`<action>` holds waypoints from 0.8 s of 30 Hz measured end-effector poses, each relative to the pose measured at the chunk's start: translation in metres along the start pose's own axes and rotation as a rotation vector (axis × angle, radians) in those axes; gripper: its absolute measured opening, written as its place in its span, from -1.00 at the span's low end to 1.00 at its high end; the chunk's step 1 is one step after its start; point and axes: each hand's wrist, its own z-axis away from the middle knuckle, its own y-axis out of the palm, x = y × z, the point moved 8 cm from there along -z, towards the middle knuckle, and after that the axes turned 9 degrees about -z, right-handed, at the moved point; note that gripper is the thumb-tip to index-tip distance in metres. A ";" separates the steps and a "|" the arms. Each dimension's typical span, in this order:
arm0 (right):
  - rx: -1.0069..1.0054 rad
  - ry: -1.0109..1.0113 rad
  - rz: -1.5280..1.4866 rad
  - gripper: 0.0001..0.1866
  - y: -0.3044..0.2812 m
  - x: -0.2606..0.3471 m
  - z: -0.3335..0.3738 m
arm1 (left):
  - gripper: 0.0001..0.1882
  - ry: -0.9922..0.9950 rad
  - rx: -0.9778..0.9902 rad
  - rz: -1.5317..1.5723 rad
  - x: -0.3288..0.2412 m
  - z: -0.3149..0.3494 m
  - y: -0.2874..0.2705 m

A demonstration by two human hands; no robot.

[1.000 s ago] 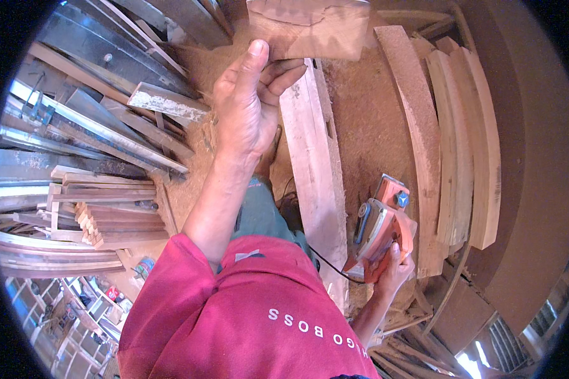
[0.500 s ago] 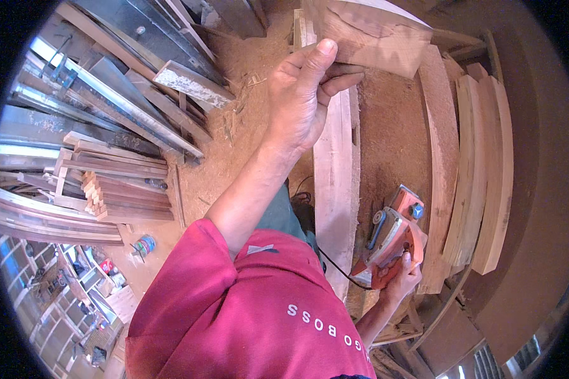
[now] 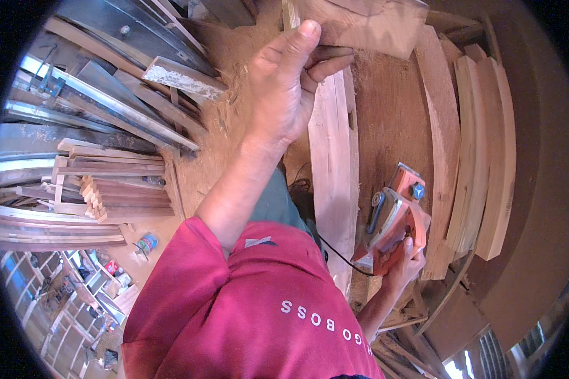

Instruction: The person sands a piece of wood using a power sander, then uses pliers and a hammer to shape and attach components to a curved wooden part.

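Observation:
My left hand (image 3: 287, 79) is raised at the top, thumb extended and fingers curled round the near left corner of a brown wooden board (image 3: 367, 25). The board has a dark grain line, and its far part runs out of the picture. Lower on the right, my right hand (image 3: 406, 260) is closed on the rear handle of an orange electric hand planer (image 3: 395, 224). A blue knob tops the planer's front, and a black cord (image 3: 344, 257) trails from its back. The planer is over the brown surface between long pale timbers; whether it touches that surface I cannot tell.
A long pale timber (image 3: 332, 151) runs just left of the planer. Several thick beams (image 3: 471, 158) lie to its right. On the left are stacked wood strips (image 3: 123, 183), leaning boards (image 3: 133, 114) and a small bottle (image 3: 146, 244). Sawdust covers the floor (image 3: 193, 174).
The board and my left hand have shifted up and slightly left in the picture, and the surroundings have shifted a little too. The planer sits slightly higher, still in my right hand.

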 end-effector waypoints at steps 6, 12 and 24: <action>0.025 -0.051 -0.017 -0.67 -0.002 -0.007 -0.002 | -0.62 -0.003 0.010 0.026 -0.005 0.007 0.007; -0.043 -0.033 0.028 -0.50 -0.005 -0.005 0.001 | -0.31 -0.347 -0.149 0.224 0.022 0.036 -0.012; 0.377 0.057 -0.091 -0.29 0.105 -0.052 -0.011 | -0.15 -0.833 -0.292 -0.476 0.266 0.126 -0.213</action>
